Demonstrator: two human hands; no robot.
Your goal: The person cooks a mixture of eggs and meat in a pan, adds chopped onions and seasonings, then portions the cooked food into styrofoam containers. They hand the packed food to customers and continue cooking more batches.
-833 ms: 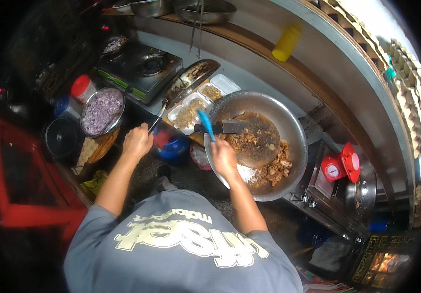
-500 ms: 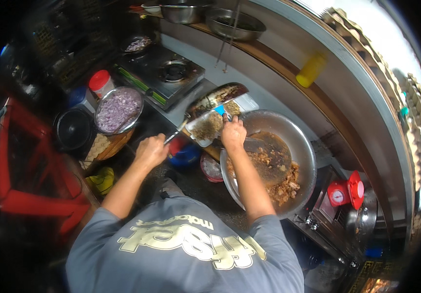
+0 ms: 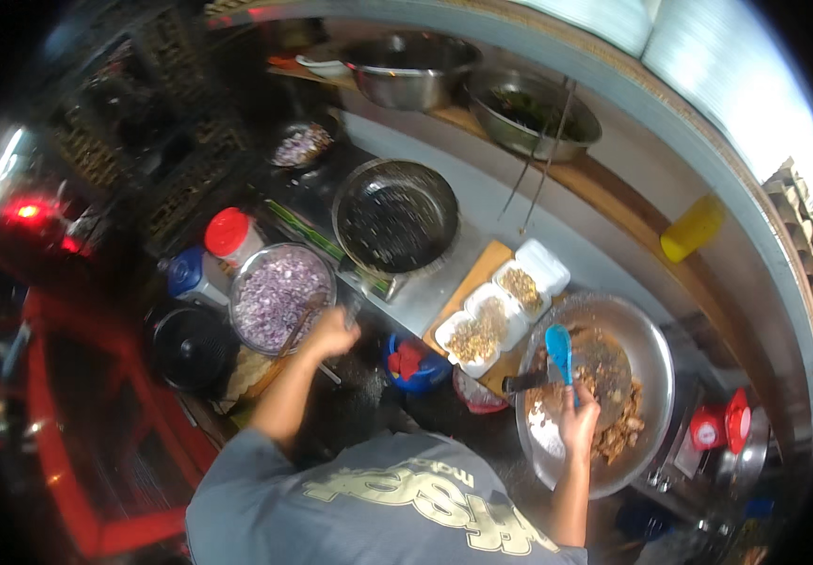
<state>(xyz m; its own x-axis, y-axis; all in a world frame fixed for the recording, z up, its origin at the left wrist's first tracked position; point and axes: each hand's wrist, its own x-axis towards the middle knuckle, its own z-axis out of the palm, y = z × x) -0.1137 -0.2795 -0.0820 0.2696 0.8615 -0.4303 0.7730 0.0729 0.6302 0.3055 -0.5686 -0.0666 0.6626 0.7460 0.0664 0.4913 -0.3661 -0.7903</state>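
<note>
My right hand (image 3: 579, 419) is closed around the handle of a blue spatula (image 3: 559, 350), its head raised over the near-left part of a large metal basin (image 3: 656, 414). Brown cooked food (image 3: 618, 428) lies in that basin, with a dark-handled utensil (image 3: 525, 381) across its left rim. My left hand (image 3: 333, 334), slightly blurred, has curled fingers beside a bowl of chopped purple onions (image 3: 279, 294); what it grips is unclear. Ahead of it a black frying pan (image 3: 395, 215) sits over the stove. White foam boxes (image 3: 516, 325) stand open with chopped food in both halves.
The boxes stand on a wooden board (image 3: 468, 287). Metal bowls (image 3: 411, 71) and a yellow bottle (image 3: 692, 228) are on the curved shelf. A red-lidded jar (image 3: 229, 235), a blue tub (image 3: 418, 365), a red scale (image 3: 719, 427) and a red frame (image 3: 67, 471) surround the work area.
The frying pan has gone from tilted over the foam boxes to level over the stove. My right hand has moved the spatula right to the basin. The view has shifted.
</note>
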